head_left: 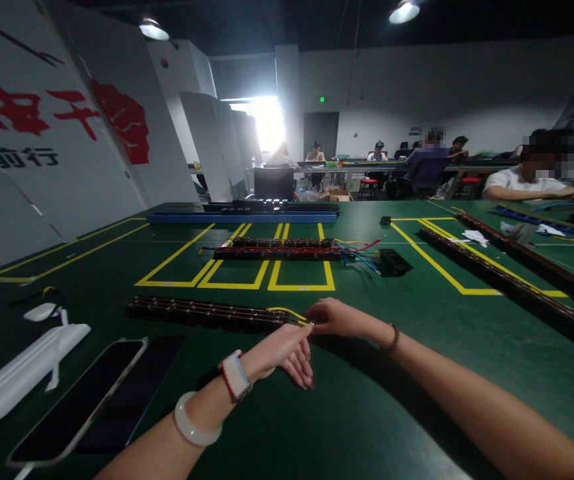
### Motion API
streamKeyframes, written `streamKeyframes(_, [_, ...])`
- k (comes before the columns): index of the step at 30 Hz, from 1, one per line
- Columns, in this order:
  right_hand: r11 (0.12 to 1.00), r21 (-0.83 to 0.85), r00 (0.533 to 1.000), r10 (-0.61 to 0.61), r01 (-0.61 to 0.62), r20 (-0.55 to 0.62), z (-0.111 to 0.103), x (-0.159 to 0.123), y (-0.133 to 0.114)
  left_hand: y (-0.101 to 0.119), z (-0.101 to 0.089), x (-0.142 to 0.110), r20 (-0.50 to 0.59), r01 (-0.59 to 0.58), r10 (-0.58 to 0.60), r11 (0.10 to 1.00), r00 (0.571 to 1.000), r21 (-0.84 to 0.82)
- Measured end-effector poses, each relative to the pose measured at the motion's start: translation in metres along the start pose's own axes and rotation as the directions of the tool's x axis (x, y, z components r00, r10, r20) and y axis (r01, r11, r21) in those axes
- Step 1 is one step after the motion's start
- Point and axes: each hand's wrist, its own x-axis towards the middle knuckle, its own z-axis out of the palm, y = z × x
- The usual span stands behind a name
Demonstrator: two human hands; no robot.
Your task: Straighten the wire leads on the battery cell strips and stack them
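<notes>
A long dark strip point(201, 311) with rows of small parts lies across the green table in front of me, yellow wires point(287, 312) coming off its right end. My right hand point(334, 318) is closed at that end, its fingertips pinched on the yellow wires. Just below the strip's end sits my left hand point(287, 352), fingers curled downward and pressed together, touching the wires' tips. That wrist wears a watch and a pale bangle. What the left fingers hold is hidden.
A second strip with red, blue and yellow wires point(279, 249) lies inside yellow floor-style markings, a black box point(394, 261) beside it. A phone point(81, 400) and white plastic pieces point(21, 373) lie at left. Long strips point(511, 280) run along the right. People sit at far tables.
</notes>
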Motion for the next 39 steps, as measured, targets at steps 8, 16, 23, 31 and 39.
streamKeyframes(8, [0.998, 0.059, 0.998, 0.006, -0.002, -0.068, -0.001, 0.000, -0.004, 0.001, 0.004, 0.003, 0.036, 0.042, -0.035, 0.976, 0.999, -0.212])
streamKeyframes(16, [0.794, -0.604, 0.980, -0.166, 0.068, -0.109, 0.000, -0.012, -0.041, 0.001, 0.009, 0.011, -0.165, -0.173, 0.097, 0.813, 0.982, -0.555])
streamKeyframes(23, [0.730, -0.669, 0.977, -0.212, 0.141, -0.026, 0.001, -0.016, -0.053, -0.004, 0.010, 0.018, -0.247, -0.228, 0.081, 0.720, 0.966, -0.655])
streamKeyframes(31, [0.767, -0.639, 0.981, -0.165, 0.061, -0.105, -0.010, -0.023, -0.056, -0.006, 0.010, 0.020, -0.232, -0.248, 0.127, 0.738, 0.964, -0.627])
streamKeyframes(39, [0.727, -0.687, 0.993, -0.087, 0.008, -0.080, 0.004, -0.019, -0.052, -0.009, 0.006, 0.020, -0.174, -0.235, 0.159, 0.727, 0.972, -0.645])
